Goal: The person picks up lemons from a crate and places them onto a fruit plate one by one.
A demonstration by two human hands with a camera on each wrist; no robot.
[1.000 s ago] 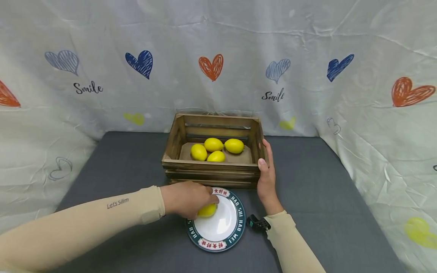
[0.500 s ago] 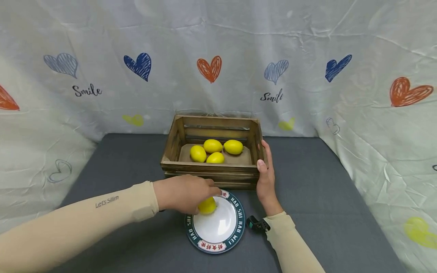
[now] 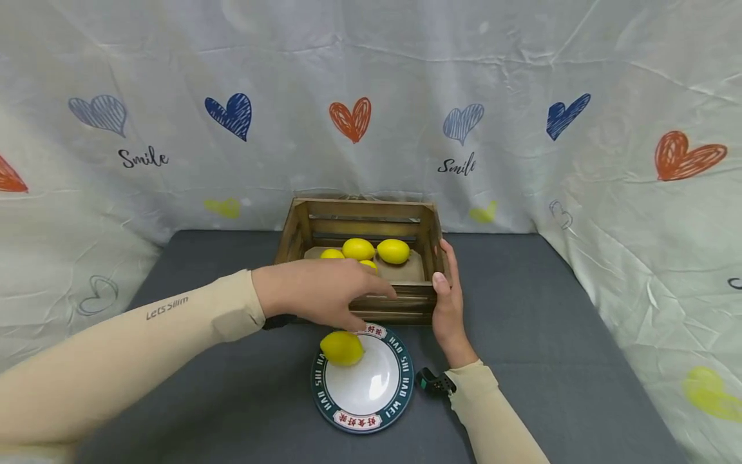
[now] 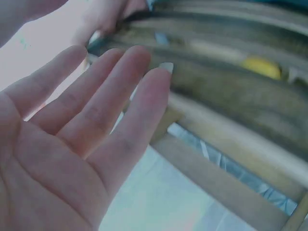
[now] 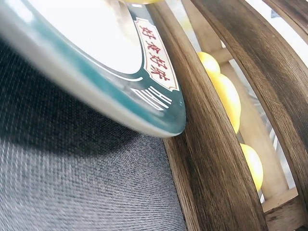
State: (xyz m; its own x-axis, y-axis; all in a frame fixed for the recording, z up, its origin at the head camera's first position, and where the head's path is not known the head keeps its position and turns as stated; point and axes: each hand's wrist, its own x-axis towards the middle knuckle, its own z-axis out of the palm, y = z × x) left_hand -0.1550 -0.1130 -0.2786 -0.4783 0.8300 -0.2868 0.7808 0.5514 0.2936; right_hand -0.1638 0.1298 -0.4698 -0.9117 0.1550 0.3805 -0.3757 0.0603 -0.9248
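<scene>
A yellow lemon (image 3: 342, 348) lies on the upper left part of the round plate (image 3: 400, 386), which has a white middle and a green lettered rim. My left hand (image 3: 321, 290) hovers past that lemon, before the crate's front and overlapping it in the head view. Its palm (image 4: 43, 163) and fairly straight fingers show in the left wrist view, holding nothing. With my right hand (image 3: 449, 316) I grip the right front corner of the brown wooden slatted crate (image 3: 406, 303), thumb at the front. Several lemons (image 3: 393, 251) lie inside it, some partly hidden by my left hand.
Dark grey cloth (image 3: 539, 322) covers the table. Behind it hangs a pale curtain (image 3: 406, 64) printed with hearts. The plate's rim (image 5: 159, 108) sits right against the crate's lower front slat (image 5: 216, 159) in the right wrist view.
My left hand has let go of the lemon, leaving it on the plate, and has moved up and slightly right toward the crate with its fingers extended. My right hand stays at the crate's corner.
</scene>
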